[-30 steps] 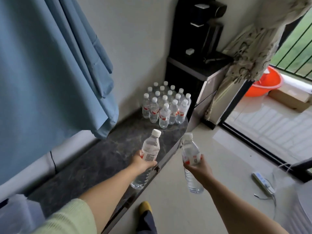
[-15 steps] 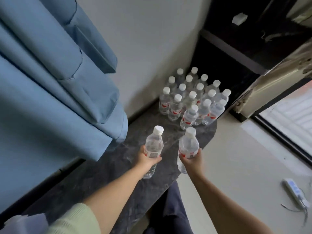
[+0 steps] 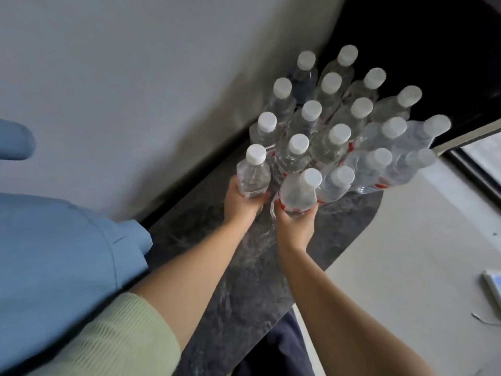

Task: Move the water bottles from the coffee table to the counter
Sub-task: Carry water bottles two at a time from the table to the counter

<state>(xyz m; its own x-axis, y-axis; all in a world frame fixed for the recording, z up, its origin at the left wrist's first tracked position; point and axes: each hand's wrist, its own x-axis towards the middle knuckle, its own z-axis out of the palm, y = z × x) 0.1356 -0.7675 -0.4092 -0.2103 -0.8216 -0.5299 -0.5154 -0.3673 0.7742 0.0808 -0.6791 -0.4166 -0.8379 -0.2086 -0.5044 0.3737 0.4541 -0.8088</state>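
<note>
My left hand point(image 3: 240, 204) grips a clear water bottle point(image 3: 253, 173) with a white cap, upright, at the near left corner of the bottle group. My right hand point(image 3: 294, 226) grips a second clear bottle point(image 3: 299, 192) with a red label, just to the right of the first. Both bottles are over the dark marbled counter point(image 3: 244, 267), right against the cluster of several standing bottles point(image 3: 336, 126) at the counter's far end. Whether the two bottles' bases touch the counter is hidden by my hands.
A white wall runs along the counter's left side. Blue cloth point(image 3: 54, 267) hangs at the left, close to my left forearm. A black cabinet point(image 3: 433, 50) stands behind the bottles. Pale floor point(image 3: 406, 240) lies to the right, with a white power strip point(image 3: 493, 286) at the edge.
Both hands have moved forward with their bottles, from mid-counter up to the near edge of the bottle cluster. My view has come closer and tilted down.
</note>
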